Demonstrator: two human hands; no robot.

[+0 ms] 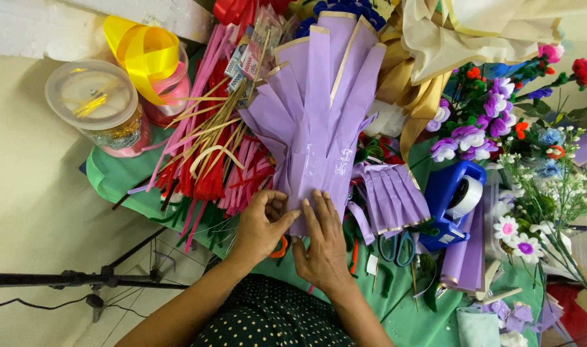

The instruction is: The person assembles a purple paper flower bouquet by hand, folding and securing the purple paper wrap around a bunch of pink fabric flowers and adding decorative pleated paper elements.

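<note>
I pinch the narrow base of the pleated purple paper (319,122) with my left hand (261,225); my right hand (322,247) presses flat there, beside the blue tape dispenser (451,199).

Pleated paper fan (322,122) lies at table centre, its narrow end under both hands: left hand (262,226) beside right hand (322,247). Stick bundle (210,154) lies left of the fan; lidded jar (97,103) further left. Tape dispenser (457,202) stands right of the fan, scissors (396,247) just before it, flowers (499,122) behind.
</note>
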